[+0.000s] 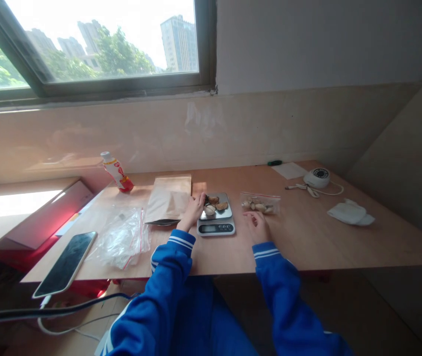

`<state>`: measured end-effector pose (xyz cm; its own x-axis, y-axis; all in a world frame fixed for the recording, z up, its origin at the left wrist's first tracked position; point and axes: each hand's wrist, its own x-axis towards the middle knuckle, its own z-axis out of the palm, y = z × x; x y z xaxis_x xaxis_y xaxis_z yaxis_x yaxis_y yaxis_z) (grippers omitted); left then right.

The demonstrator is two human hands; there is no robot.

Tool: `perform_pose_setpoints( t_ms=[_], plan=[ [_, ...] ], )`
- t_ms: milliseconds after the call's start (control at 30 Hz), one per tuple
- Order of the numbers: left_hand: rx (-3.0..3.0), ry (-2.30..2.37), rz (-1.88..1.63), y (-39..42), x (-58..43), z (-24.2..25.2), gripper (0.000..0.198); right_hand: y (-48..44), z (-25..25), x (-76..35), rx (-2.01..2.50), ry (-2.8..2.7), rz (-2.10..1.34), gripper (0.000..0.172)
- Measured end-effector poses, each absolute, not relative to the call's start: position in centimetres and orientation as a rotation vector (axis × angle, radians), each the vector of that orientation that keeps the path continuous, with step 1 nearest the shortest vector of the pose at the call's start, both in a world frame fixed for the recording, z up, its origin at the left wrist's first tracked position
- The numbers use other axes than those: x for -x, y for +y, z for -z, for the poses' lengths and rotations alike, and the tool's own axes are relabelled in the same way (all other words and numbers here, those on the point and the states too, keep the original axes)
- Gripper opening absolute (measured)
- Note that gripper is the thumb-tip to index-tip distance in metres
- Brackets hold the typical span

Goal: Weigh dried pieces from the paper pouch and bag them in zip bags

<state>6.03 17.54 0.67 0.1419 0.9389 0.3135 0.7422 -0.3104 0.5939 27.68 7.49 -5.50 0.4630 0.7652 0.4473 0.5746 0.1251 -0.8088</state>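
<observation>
A small digital kitchen scale (216, 229) stands in front of me with a shiny weighing plate. On the plate lie several dried pieces (215, 203), brown and dark, and one pale rounded piece (209, 210). My left hand (193, 210) is at the plate's left edge, fingers closed together against the dark pieces; what they grip, if anything, is hidden. To the right of the scale, my right hand (258, 225) hovers or rests low over the table, fingers loosely bent and apart, nothing visible in them. Just beyond it lies a clear zip bag (274, 201) of pale dried pieces.
A kraft paper pouch (170, 198) and clear zip bags (120, 240) lie left, near a phone (66, 262) with a cable. Behind stands a drink bottle (117, 173). Rightward are a white dome camera (316, 178), a white cloth or tissue (351, 212), paper (288, 170) and a green-handled tool (274, 162).
</observation>
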Motion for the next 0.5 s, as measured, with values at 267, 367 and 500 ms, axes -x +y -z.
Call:
perform_pose_setpoints(
  t_ms=[267,367,500],
  plan=[
    [-2.026,1.632,-1.077,14.0,-3.1,-1.2,0.052,7.6,6.0,-27.9,1.554,-1.212,-0.194,0.041],
    [-1.95,1.733,-1.185,11.1,-0.4,-0.4,0.045,7.5,5.9,-27.9,1.551,-1.229,-0.207,0.041],
    [-1.924,2.076,-1.157,9.1,2.6,1.6,0.039,7.3,5.6,-27.9,1.552,-1.246,-0.223,0.041]
  ],
)
